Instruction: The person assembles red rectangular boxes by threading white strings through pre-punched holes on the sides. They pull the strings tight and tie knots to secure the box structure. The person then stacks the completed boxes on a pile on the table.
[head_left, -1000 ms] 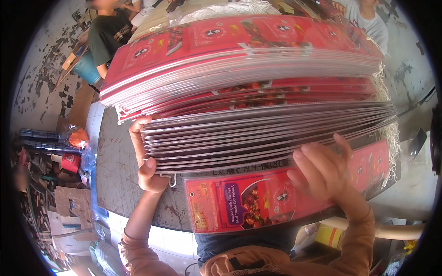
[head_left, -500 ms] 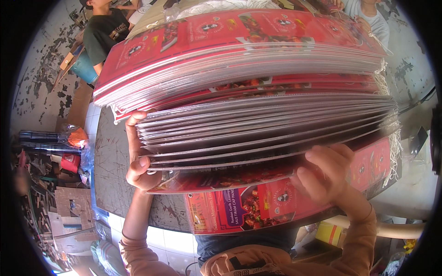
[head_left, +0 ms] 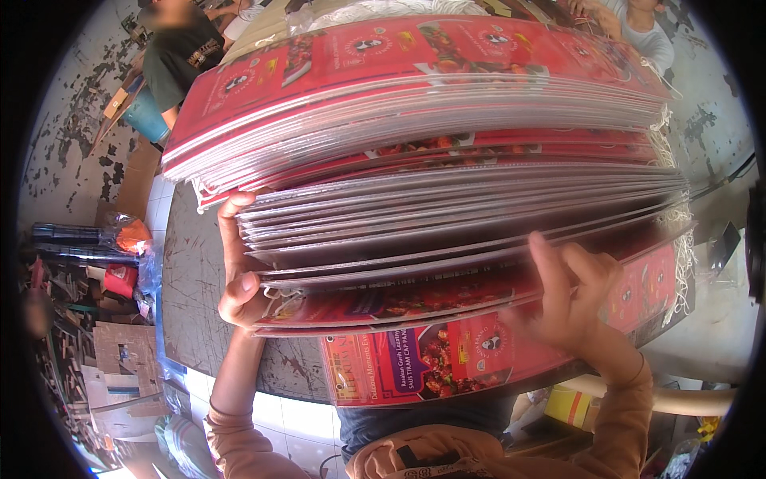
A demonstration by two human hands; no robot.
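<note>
A thick batch of red printed sheets with glossy clear covers (head_left: 447, 209) is fanned open in front of me, its pale edges towards me. My left hand (head_left: 238, 297) is closed around the batch's left edge, thumb at the near side and fingers farther back. My right hand (head_left: 581, 299) is at the right part of the near sheets, fingers apart, index finger raised against a sheet's edge; its thumb is blurred. Two or so sheets have dropped apart at the front. Beneath lies another red printed sheet (head_left: 479, 359). White strings (head_left: 682, 263) hang from the right ends.
Another tall pile of red sheets (head_left: 343, 136) leans behind the batch on the dark, scratched table (head_left: 195, 295). Two people sit beyond, one in a dark shirt (head_left: 182, 60). Cardboard (head_left: 128, 355) and scraps crowd the floor at left. A yellow box (head_left: 568, 405) is low at right.
One or more sheets have fallen from the fanned batch towards me onto the front one, widening the gap behind. My right index finger has straightened and lifted; my left hand keeps its grip.
</note>
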